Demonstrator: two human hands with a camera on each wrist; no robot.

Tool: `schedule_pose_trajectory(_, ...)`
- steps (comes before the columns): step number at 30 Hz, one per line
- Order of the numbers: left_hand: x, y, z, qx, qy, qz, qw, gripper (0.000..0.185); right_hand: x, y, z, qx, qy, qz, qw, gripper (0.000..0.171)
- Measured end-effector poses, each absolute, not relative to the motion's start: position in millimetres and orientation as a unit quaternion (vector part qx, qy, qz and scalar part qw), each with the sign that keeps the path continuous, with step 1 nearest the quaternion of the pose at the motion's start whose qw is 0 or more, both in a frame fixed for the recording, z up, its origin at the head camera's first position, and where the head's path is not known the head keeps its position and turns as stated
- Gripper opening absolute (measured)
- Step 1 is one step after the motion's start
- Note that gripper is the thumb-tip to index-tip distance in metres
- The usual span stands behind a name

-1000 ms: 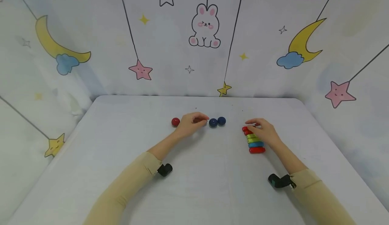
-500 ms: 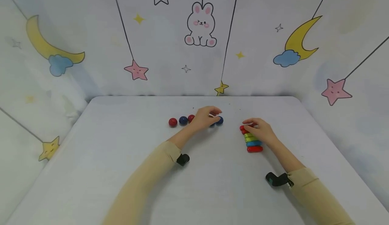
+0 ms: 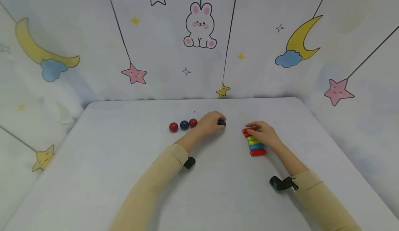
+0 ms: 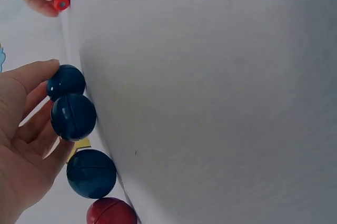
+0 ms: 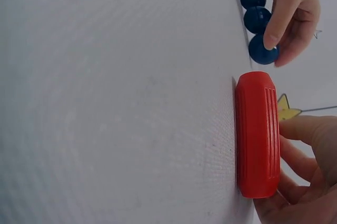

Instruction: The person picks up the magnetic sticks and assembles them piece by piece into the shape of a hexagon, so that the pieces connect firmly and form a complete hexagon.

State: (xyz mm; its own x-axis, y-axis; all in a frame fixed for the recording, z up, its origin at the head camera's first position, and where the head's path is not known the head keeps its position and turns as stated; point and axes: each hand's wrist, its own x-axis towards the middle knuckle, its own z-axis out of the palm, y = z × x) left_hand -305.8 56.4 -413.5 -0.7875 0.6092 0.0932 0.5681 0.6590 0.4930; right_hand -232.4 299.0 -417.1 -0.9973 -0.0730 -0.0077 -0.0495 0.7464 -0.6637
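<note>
My left hand (image 3: 209, 123) pinches the rightmost glossy blue ball (image 3: 221, 122) between thumb and fingers. Beside it sits another blue ball (image 4: 73, 117), hidden behind this hand in the head view; a further blue ball (image 4: 91, 174) follows. Leftward along the row lie a red ball (image 3: 193, 123), a blue ball (image 3: 184, 125) and a red ball (image 3: 173, 127). My right hand (image 3: 265, 134) reaches over a row of coloured bars, its thumb and forefinger around the farthest red bar (image 3: 244, 131). A ridged red bar (image 5: 258, 134) forms the near end.
Yellow-green bars (image 3: 254, 140) and a blue bar (image 3: 257, 147) lie between the red ones. Everything rests on a white table (image 3: 212, 196), backed by a patterned cloth (image 3: 249, 26). Black wrist cameras (image 3: 280, 183) stick out from both sleeves.
My left hand has moved right along the balls and now pinches the rightmost blue one. Balls formerly behind it show at left. My right hand stays at the bars; the head view has shifted slightly.
</note>
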Motion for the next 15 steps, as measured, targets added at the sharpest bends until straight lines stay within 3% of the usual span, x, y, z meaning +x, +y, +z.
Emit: schedule_pose_trajectory(15, -289, 57, -412, 0.404, 0.892, 0.203, 0.017, 0.031, -234, 297, -417, -0.03, 0.937, -0.348, 0.023, 0.032)
